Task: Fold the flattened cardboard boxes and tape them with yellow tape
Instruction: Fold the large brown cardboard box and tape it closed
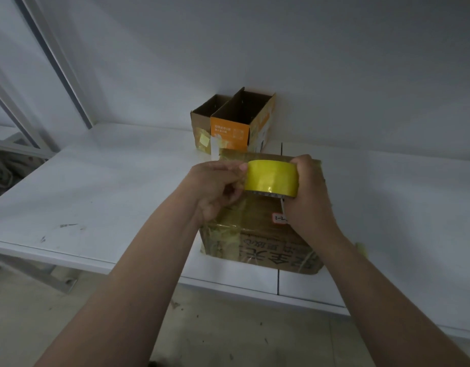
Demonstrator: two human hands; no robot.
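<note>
Both the right hand (308, 192) and the left hand (218, 189) are on the yellow tape roll (271, 178), held just above the closed cardboard box (255, 245) on the white table (96, 197): right wrapped round its side, left pinching at its edge (probably hunting the free end). Lifted unevenly, the strip could tear or run crooked. The roll is glossy, the box streaked with old tape

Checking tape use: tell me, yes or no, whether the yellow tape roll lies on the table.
No; the right hand and left hand hold the yellow tape roll up above the cardboard box.
</note>
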